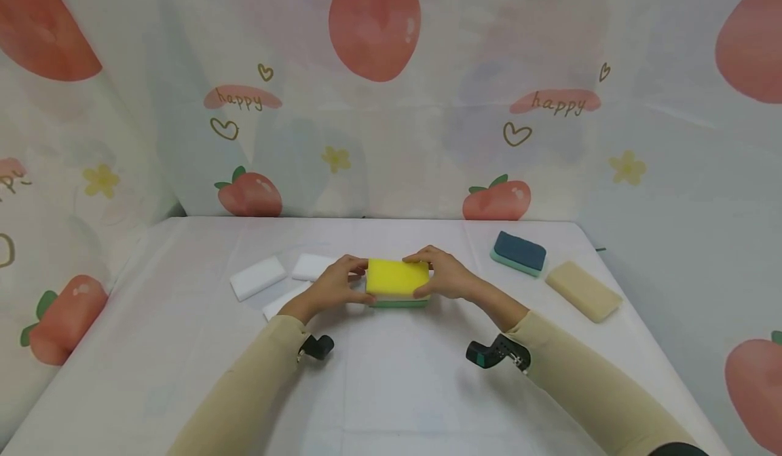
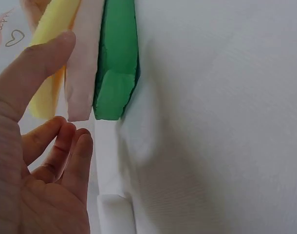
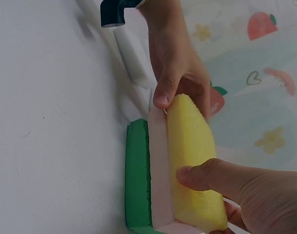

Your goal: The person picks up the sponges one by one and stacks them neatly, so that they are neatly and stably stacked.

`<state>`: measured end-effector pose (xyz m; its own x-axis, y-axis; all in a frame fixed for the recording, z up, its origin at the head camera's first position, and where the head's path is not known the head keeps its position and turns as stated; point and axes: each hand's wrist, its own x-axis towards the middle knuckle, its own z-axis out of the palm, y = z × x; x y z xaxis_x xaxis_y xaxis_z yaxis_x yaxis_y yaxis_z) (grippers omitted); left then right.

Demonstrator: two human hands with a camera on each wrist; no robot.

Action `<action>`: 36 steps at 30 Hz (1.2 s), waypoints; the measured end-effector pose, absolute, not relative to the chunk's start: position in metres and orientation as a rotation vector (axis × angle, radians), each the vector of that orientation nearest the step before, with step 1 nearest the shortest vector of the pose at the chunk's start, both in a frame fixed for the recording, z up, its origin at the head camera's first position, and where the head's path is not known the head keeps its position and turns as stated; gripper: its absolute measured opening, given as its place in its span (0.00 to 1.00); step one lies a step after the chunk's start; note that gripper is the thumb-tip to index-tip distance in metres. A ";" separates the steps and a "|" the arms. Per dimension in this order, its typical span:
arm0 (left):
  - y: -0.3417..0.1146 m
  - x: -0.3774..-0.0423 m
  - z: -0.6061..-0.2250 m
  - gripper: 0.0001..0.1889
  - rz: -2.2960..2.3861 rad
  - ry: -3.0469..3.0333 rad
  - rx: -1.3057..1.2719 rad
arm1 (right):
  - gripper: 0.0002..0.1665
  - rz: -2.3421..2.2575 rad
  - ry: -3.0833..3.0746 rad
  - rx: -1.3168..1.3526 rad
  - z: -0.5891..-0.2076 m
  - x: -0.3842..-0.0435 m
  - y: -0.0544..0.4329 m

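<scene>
Basically, everything centres on the yellow sponge [image 1: 397, 277], the top layer of a small stack at the middle of the white table [image 1: 391, 388], its long axis running left to right, straight from one hand toward the other. Directly under it lies a pale slab [image 2: 83, 63], and under that a green piece [image 2: 117, 53] at the bottom. The relation that counts most, I would judge, is how squarely the yellow sponge sits over the slab: the left wrist view shows a slight gap between those two near the left end. The right hand [image 1: 449, 276] has the firmer claim, pinching the sponge near its right end, thumb on the near long side and fingers on the far one. The left hand [image 1: 332, 286] is about the opposite end, its thumb along the near corner and its other fingers loosely bent just beside the end face, well spread from the thumb; whether it presses there I cannot tell. Farther out, white blocks [image 1: 258, 278] lie beyond the left hand, and a dark blue sponge [image 1: 519, 252] and a beige block [image 1: 583, 291] to the right.
</scene>
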<state>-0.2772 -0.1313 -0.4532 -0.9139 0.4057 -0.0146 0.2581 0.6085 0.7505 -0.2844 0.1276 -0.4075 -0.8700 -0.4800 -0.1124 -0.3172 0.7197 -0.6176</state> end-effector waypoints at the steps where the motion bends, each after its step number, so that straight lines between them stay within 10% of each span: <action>1: -0.131 -0.277 -0.452 0.44 1.184 2.657 0.545 | 0.39 -0.880 2.664 -0.635 -0.408 -0.285 0.127; 36: -0.116 -0.282 -0.446 0.35 1.085 2.791 0.694 | 0.39 -0.888 2.662 -0.656 -0.406 -0.279 0.132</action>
<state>-0.2820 -0.1157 -0.4460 -0.8959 0.4333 0.0979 0.3857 0.6494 0.6554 -0.2795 0.1320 -0.4063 -0.8647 -0.4923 -0.0993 -0.3340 0.7114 -0.6183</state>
